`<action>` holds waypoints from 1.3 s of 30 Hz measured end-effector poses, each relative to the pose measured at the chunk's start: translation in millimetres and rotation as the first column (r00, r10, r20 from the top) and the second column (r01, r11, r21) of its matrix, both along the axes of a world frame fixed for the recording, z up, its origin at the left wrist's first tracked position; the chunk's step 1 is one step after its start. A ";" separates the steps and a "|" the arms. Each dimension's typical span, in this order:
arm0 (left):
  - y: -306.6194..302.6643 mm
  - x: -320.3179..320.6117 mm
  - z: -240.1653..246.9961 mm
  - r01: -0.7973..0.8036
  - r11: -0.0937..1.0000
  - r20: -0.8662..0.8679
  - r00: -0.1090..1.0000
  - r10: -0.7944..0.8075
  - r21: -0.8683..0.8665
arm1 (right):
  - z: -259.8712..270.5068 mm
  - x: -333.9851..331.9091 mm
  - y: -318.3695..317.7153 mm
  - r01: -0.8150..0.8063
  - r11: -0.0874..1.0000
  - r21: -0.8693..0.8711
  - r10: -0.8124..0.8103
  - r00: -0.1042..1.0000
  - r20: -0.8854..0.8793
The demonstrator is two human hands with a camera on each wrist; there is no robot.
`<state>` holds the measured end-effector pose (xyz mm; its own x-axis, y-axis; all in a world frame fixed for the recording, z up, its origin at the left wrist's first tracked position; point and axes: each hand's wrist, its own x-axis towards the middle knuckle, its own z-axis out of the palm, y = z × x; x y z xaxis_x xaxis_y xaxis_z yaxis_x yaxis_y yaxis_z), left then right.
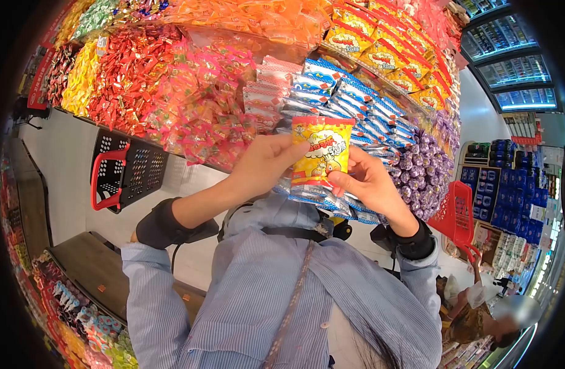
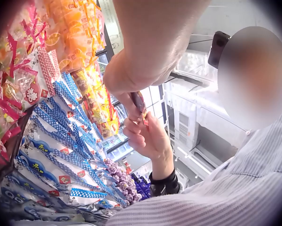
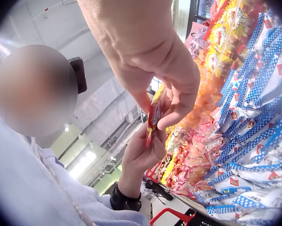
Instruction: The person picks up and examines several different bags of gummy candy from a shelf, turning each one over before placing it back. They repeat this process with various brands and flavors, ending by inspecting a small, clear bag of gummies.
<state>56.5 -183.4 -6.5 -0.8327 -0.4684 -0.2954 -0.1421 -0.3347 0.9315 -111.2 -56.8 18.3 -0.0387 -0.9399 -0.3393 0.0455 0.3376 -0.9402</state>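
A small yellow candy packet [image 1: 321, 154] with red edges and cartoon print is held upright in front of the chest. My left hand [image 1: 262, 161] pinches its left edge, the thumb lying on the printed face. On the opposite side my right hand [image 1: 373, 184] grips the lower right edge between thumb and fingers. The right wrist view shows the packet [image 3: 155, 113] edge-on between both hands. Just behind it lie blue-and-white dotted packets [image 1: 356, 101] in the candy display.
Yellow packets [image 1: 381, 55] like the held one fill a bin farther back. Purple-wrapped candies [image 1: 425, 163] lie to the right, pink-wrapped ones [image 1: 199, 101] to the left. A black basket with a red handle [image 1: 104, 175] stands at left, a red basket [image 1: 458, 212] at right. Another person [image 1: 473, 313] is at lower right.
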 end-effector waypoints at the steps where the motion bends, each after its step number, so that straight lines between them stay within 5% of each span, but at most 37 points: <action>1: 0.6 -0.4 1.7 -0.012 1.000 -0.010 1.000 0.012 0.011 | -0.8 1.0 0.1 0.015 1.000 -0.003 -0.015 1.000 0.012; 39: 0.5 2.3 -0.8 0.068 0.996 -0.039 0.997 -0.066 0.062 | -4.1 8.1 -0.3 0.060 0.998 -0.035 -0.058 0.997 0.053</action>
<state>58.7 -182.9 -7.3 -0.8723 -0.3927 -0.2915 -0.1325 -0.3840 0.9138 -103.1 -57.1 14.2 -0.0780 -0.9482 -0.3078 0.1132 0.2983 -0.9477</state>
